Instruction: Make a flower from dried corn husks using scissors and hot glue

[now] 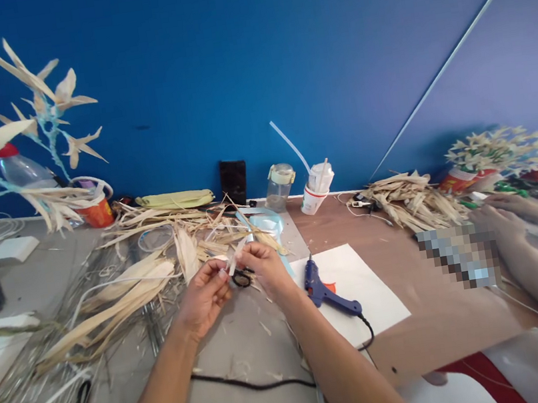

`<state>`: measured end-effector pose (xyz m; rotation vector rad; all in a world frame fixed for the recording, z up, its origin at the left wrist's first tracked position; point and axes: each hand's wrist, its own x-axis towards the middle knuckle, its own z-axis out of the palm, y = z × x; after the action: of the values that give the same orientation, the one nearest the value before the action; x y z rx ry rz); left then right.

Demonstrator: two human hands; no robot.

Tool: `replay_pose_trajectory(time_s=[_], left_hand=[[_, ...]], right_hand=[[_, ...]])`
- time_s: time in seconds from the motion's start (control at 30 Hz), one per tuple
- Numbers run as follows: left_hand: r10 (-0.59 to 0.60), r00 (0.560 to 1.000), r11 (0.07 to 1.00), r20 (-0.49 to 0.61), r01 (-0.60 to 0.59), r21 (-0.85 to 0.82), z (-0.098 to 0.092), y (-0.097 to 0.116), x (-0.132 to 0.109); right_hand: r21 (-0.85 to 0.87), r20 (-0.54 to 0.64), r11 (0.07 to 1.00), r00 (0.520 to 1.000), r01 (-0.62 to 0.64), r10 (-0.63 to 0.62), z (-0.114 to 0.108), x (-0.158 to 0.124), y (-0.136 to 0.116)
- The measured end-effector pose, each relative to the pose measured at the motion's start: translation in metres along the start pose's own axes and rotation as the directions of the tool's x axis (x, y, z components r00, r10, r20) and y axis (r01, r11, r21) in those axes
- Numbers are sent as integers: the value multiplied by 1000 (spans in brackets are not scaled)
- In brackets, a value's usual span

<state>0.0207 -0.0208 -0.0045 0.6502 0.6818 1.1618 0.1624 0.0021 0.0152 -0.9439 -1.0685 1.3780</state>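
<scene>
In the head view both my hands are raised over the middle of the table, close together. My right hand (265, 268) pinches a narrow pale strip of corn husk (233, 264) that points down to the left. My left hand (208, 294) has thumb and forefinger pressed together beside the strip; a small whitish bit shows at the fingertips, too small to name. Just below my fingers, the black handle of what look like scissors (241, 278) lies on the table. Dried corn husks (144, 281) are heaped behind and to the left of my hands.
A blue glue gun (330, 292) rests on a white sheet (380, 303) right of my forearm, its cable crossing the table. Behind stand a glass jar (277, 187) and a paper cup (314, 199). Husk flowers (49, 120) rise at left. A co-worker's arms (534, 249) are at right.
</scene>
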Motion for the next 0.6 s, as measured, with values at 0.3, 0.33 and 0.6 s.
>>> replay_pose_trajectory(time_s=[0.3, 0.33, 0.6], left_hand=[[25, 999, 998, -32, -27, -53, 5, 0, 0], [16, 999, 998, -34, -18, -61, 6, -1, 1], [-47, 999, 984, -21, 43, -175, 6, -5, 0]], right_hand=[[-56, -151, 996, 985, 74, -82, 1, 1, 3], [-61, -162, 995, 983, 81, -90, 2, 1, 4], [-60, -169, 995, 982, 77, -86, 4, 1, 8]])
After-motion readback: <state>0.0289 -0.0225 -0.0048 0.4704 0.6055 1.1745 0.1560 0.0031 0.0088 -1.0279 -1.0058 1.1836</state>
